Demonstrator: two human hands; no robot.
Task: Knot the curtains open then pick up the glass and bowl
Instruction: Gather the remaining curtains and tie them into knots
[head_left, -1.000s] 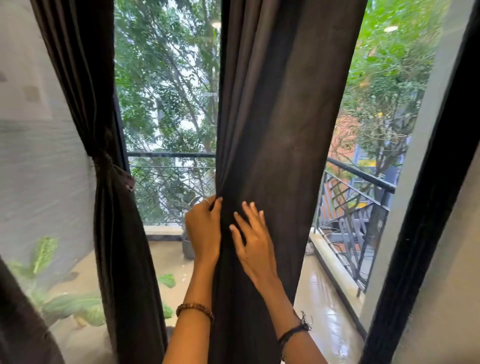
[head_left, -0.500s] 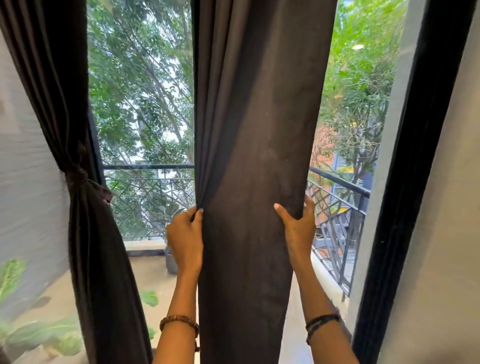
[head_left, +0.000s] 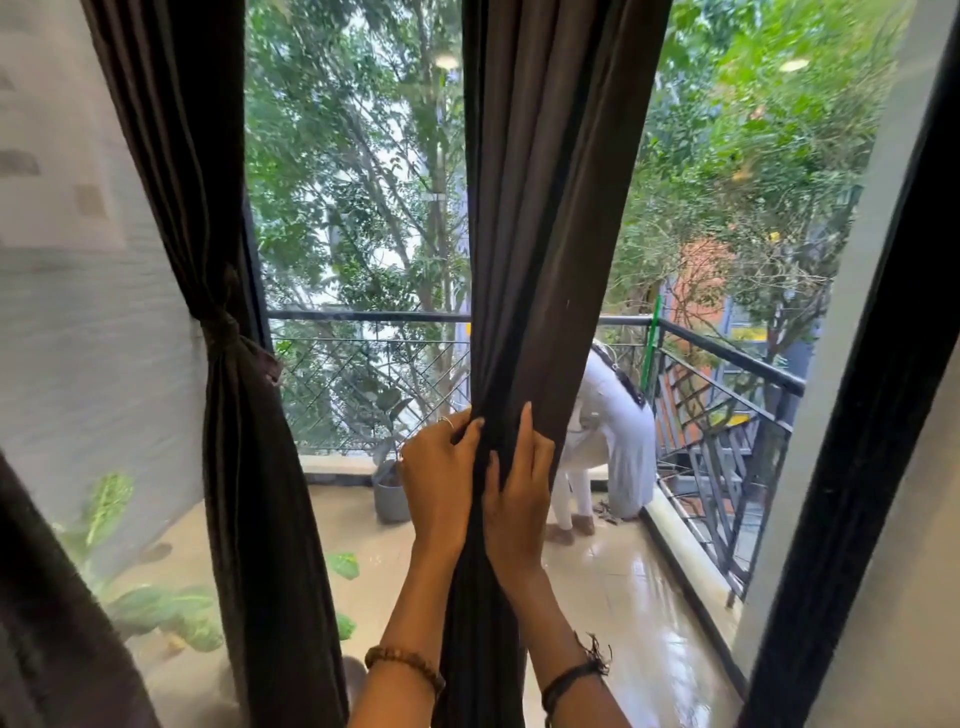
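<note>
A dark brown curtain (head_left: 545, 218) hangs down the middle of the window, gathered into a narrow bunch at hand height. My left hand (head_left: 441, 478) grips the bunch from its left side, fingers curled into the folds. My right hand (head_left: 519, 488) wraps the same bunch from the right, touching the left hand. A second dark curtain (head_left: 228, 395) hangs at the left, tied in a knot (head_left: 223, 327) at mid height. No glass or bowl is in view.
A black window frame (head_left: 862, 415) stands at the right. Through the window glass I see a balcony with a metal railing (head_left: 727, 358), a grey plant pot (head_left: 390, 493), and a person in white (head_left: 608, 441) bending over on the wet tiled floor.
My right hand slid left from the curtain's right edge, bunching the fabric against my left hand. The narrowed curtain now uncovers the person on the balcony.
</note>
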